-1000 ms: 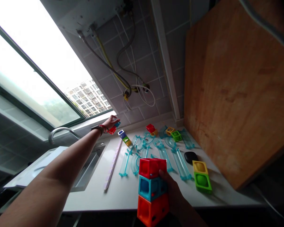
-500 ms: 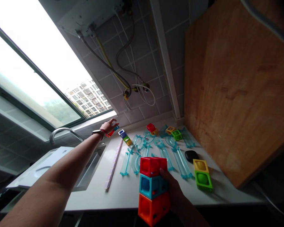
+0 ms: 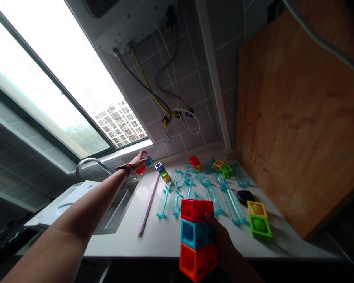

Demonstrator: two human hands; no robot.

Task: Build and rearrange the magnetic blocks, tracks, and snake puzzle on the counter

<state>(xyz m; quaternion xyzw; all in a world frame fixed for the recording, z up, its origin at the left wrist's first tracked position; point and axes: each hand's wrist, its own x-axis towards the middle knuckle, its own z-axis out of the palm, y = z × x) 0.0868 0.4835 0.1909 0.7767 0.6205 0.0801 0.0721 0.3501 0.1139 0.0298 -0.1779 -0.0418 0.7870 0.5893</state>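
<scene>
My right hand point(image 3: 222, 239) is wrapped round a stack of toy cube blocks point(image 3: 197, 236), red on top, blue in the middle, orange below, upright near the counter's front edge. My left hand point(image 3: 140, 160) is stretched to the far left, by the sink's back corner. Its fingers look apart, just over a red and blue pair of cube blocks point(image 3: 141, 169); whether they touch it is unclear. Right of that hand stands a tilted blue, green and yellow cube stack point(image 3: 163, 172). Clear teal track pieces point(image 3: 233, 206) lie spread across the middle of the counter.
A yellow and green cube pair point(image 3: 259, 222) and a black mouse-like object point(image 3: 244, 196) sit at the right. Red point(image 3: 194, 160) and green cubes point(image 3: 226, 171) lie at the back. A pale strip point(image 3: 147, 208) runs beside the sink point(image 3: 116, 212). A wooden board point(image 3: 295, 118) leans at right.
The whole view has shifted slightly, so things appear farther right. My left hand's fingers look more spread over the red and blue pair. My right hand keeps its hold on the stack.
</scene>
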